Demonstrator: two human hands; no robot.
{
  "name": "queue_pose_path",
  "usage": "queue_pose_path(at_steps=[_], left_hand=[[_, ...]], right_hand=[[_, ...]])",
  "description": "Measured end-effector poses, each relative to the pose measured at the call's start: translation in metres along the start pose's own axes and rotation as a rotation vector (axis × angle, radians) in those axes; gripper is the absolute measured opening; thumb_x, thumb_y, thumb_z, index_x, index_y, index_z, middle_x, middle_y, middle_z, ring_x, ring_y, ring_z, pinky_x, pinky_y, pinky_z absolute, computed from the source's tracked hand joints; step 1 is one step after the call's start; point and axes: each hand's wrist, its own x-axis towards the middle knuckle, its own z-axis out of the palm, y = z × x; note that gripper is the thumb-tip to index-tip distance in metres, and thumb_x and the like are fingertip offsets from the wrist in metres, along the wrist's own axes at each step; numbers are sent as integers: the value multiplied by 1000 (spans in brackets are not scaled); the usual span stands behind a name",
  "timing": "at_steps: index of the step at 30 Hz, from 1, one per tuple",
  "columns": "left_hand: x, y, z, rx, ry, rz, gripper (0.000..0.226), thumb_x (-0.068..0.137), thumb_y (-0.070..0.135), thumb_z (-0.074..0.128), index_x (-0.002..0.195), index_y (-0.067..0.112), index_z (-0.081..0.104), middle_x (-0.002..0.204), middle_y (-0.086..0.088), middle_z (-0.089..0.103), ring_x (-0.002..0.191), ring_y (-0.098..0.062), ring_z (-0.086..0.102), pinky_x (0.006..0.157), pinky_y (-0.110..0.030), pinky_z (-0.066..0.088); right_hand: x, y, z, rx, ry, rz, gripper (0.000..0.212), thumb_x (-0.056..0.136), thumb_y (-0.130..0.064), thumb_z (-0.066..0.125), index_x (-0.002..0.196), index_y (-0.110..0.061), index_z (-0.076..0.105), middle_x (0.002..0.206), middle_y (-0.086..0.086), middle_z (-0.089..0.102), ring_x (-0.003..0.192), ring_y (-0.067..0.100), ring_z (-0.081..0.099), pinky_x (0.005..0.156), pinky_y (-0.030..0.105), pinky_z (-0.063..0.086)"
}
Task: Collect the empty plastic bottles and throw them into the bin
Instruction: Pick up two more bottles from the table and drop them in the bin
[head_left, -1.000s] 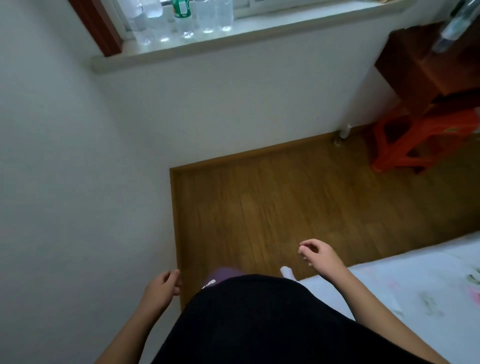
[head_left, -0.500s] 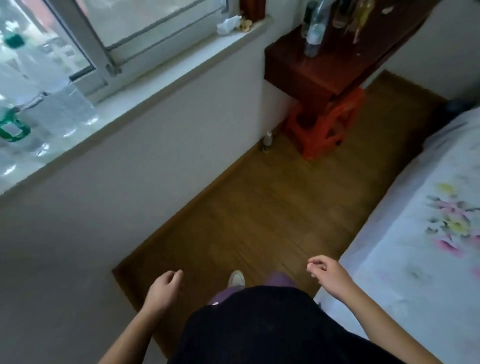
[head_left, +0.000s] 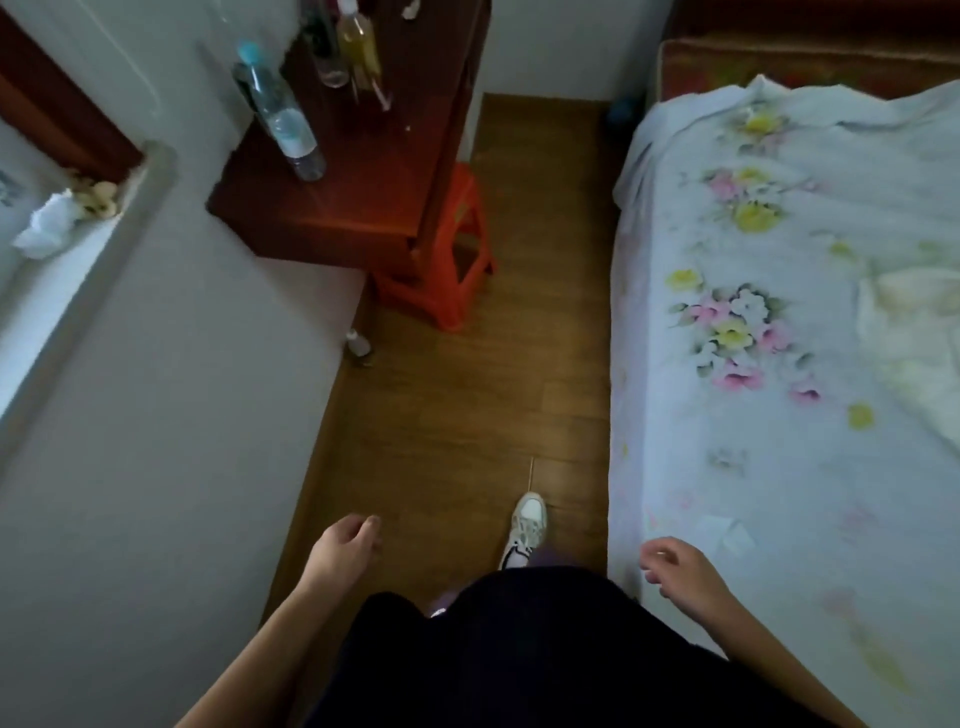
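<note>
A clear plastic bottle with a blue cap (head_left: 278, 111) stands on the dark red wooden table (head_left: 358, 208) at the upper left. Behind it stand a yellowish bottle (head_left: 358, 47) and a dark one (head_left: 319, 44). A small bottle (head_left: 357, 347) sits on the floor by the wall under the table. My left hand (head_left: 345, 545) hangs low with loosely curled fingers, holding nothing. My right hand (head_left: 675, 566) hovers at the bed's edge, fingers relaxed and empty. Both hands are far from the bottles.
An orange plastic stool (head_left: 452, 260) stands under the table. A bed with a floral sheet (head_left: 779, 338) fills the right side. A strip of wooden floor (head_left: 467, 415) runs between wall and bed. Crumpled tissue (head_left: 47, 226) lies on the windowsill. My white shoe (head_left: 527, 525) steps forward.
The view has swung right, from the windowsill bottles to the table and bed. My hands have stayed low and empty. One foot has stepped forward along the floor.
</note>
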Motion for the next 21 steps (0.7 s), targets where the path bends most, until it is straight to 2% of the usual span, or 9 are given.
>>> queue_pose_path(at_steps=[4,7,11,17,19,21], left_hand=[[33,56,-9,38,-1,30,25,100,32,53,87,17,68,81,-7,74,74,-24,72,60,-32,50],[58,95,-22,59,3,44,25,100,33,53,85,19,67,80,-7,75,74,-25,72,65,-35,53],[98,144,-32,102,-47,27,27,100,37,51,89,19,67,84,-9,74,79,-27,72,68,-36,53],[186,244,-27,144,-114,52,25,101,34,50,91,18,67,87,-9,73,78,-27,70,62,-32,48],[215,286,-23,195,-167,83,29,101,33,50,90,15,69,86,-11,73,76,-25,69,62,-32,47],[239,330,-18,262,-231,127,33,101,35,49,87,13,69,86,-14,73,74,-23,68,63,-32,47]], right_hand=[[35,-65,-23,13,-11,-44,9,95,-21,58,95,-19,66,95,5,69,88,18,67,83,37,53],[64,-126,-45,33,-19,-109,9,95,-23,58,98,-20,66,93,2,69,84,13,66,72,28,50],[105,-200,-75,80,-29,-175,14,96,-33,57,108,-27,63,101,-4,67,95,11,66,87,29,53],[169,-257,-113,103,64,-155,14,95,-34,59,106,-26,65,101,-9,66,97,9,64,87,28,50],[183,-266,-126,123,113,-121,10,95,-27,59,98,-22,67,97,-6,66,91,10,62,80,25,47],[193,-272,-139,147,175,-91,15,95,-19,59,82,-16,66,81,0,64,76,17,61,67,24,44]])
